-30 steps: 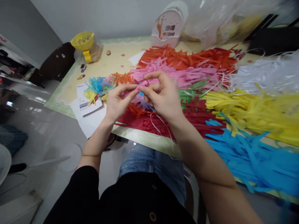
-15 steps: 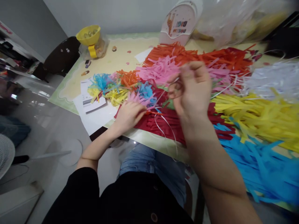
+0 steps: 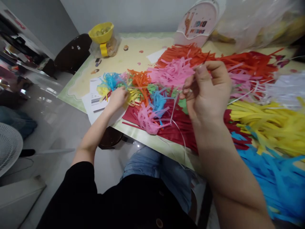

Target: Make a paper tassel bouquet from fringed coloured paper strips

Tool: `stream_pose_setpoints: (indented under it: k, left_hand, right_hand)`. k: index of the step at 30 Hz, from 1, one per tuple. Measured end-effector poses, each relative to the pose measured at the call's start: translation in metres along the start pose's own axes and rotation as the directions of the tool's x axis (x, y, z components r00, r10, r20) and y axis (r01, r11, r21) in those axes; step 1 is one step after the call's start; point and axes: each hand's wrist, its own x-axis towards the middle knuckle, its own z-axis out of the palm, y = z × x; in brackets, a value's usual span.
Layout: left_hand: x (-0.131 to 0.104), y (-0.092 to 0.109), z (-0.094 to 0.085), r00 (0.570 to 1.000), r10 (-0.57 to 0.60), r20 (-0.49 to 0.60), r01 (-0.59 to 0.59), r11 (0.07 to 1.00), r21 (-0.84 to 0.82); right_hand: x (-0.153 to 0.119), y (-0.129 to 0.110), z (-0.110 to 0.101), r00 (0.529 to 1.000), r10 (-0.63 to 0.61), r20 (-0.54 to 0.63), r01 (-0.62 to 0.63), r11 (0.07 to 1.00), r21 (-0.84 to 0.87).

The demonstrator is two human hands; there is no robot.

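Note:
My left hand [image 3: 118, 98] reaches onto the small tassels at the table's left; its fingers are closed on or beside yellow strips [image 3: 134, 96], and whatever they grip is hidden. Raised over the middle, my right hand [image 3: 207, 86] pinches something thin and dark, seemingly a needle, with a white string [image 3: 175, 103] hanging below the fingers. A pink tassel [image 3: 149, 118] and a blue tassel [image 3: 159, 101] lie between the hands on dark red strips [image 3: 176, 130]. Beside them is an orange tassel [image 3: 140, 78].
Orange-red [image 3: 250, 62], yellow [image 3: 269, 117] and blue strips [image 3: 281, 178] cover the right side. A pink container [image 3: 196, 25] stands at the back, a yellow bowl [image 3: 101, 33] back left. Papers [image 3: 95, 98] lie near the left edge; a plastic bag [image 3: 257, 25] is back right.
My left hand has moved from the pink tassel leftward to the yellow and blue ones, uncovering the pink tassel. My right hand remains raised. The whole view has shifted slightly.

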Motion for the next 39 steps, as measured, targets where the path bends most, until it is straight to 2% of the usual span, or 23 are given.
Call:
stream_pose_setpoints:
  k: [2, 4, 6, 8, 11, 14, 17, 19, 22, 25, 26, 28, 31, 35, 39]
  left_hand:
    - [0.007, 0.015, 0.005, 0.999, -0.046, 0.015, 0.043, 0.985, 0.165]
    - [0.014, 0.018, 0.005, 0.996, -0.088, -0.008, 0.088, 0.980, 0.176]
    - [0.021, 0.011, -0.003, 0.991, -0.097, -0.091, 0.100, 0.995, 0.027]
    - [0.023, 0.002, -0.014, 0.971, -0.098, -0.219, 0.043, 0.969, -0.243]
    - [0.017, 0.007, -0.031, 0.942, -0.076, -0.327, -0.147, 0.782, -0.606]
    - [0.002, 0.034, -0.039, 0.935, 0.001, -0.355, -0.277, 0.626, -0.729]
    - [-0.010, 0.064, -0.039, 0.940, 0.073, -0.334, -0.313, 0.576, -0.755]
    - [-0.016, 0.076, -0.038, 0.953, 0.104, -0.284, -0.294, 0.538, -0.790]
    - [-0.018, 0.085, -0.036, 0.978, 0.146, -0.149, -0.196, 0.396, -0.897]
    - [-0.018, 0.087, -0.034, 0.977, 0.214, -0.011, -0.066, 0.253, -0.965]
    - [-0.017, 0.088, -0.032, 0.976, 0.218, 0.006, -0.049, 0.244, -0.969]
    - [-0.015, 0.088, -0.029, 0.984, 0.173, -0.035, -0.082, 0.276, -0.958]
    - [-0.013, 0.090, -0.022, 0.977, 0.039, -0.208, -0.208, 0.361, -0.909]
    - [-0.014, 0.094, -0.017, 0.913, -0.068, -0.403, -0.348, 0.387, -0.854]
    - [-0.018, 0.100, -0.017, 0.890, -0.026, -0.455, -0.411, 0.385, -0.826]
  right_hand:
    - [0.000, 0.000, 0.000, 0.999, -0.013, 0.035, 0.013, 1.000, 0.006]
    - [0.001, 0.000, -0.003, 0.994, -0.021, 0.110, 0.025, 0.999, -0.038]
    - [0.001, 0.000, -0.007, 0.984, -0.011, 0.177, 0.033, 0.992, -0.124]
    - [0.002, 0.001, -0.008, 0.977, -0.002, 0.212, 0.043, 0.981, -0.191]
    - [0.003, 0.003, 0.002, 0.961, 0.018, 0.277, 0.051, 0.970, -0.239]
    - [0.005, 0.006, 0.023, 0.923, 0.056, 0.380, 0.066, 0.952, -0.298]
    - [0.008, 0.009, 0.041, 0.887, 0.082, 0.454, 0.078, 0.943, -0.323]
    - [0.011, 0.009, 0.046, 0.868, 0.103, 0.487, 0.060, 0.950, -0.307]
    - [0.015, 0.007, 0.043, 0.839, 0.123, 0.529, 0.007, 0.971, -0.238]
    - [0.018, 0.003, 0.034, 0.837, 0.139, 0.529, -0.039, 0.980, -0.196]
    - [0.017, 0.002, 0.031, 0.846, 0.135, 0.515, -0.035, 0.979, -0.199]
    - [0.013, -0.002, 0.026, 0.881, 0.091, 0.464, 0.015, 0.975, -0.220]
    - [0.000, -0.010, 0.022, 0.928, 0.010, 0.374, 0.105, 0.952, -0.286]
    - [-0.020, -0.017, 0.022, 0.930, 0.017, 0.366, 0.139, 0.907, -0.397]
    - [-0.024, -0.018, 0.022, 0.922, 0.043, 0.385, 0.145, 0.883, -0.446]
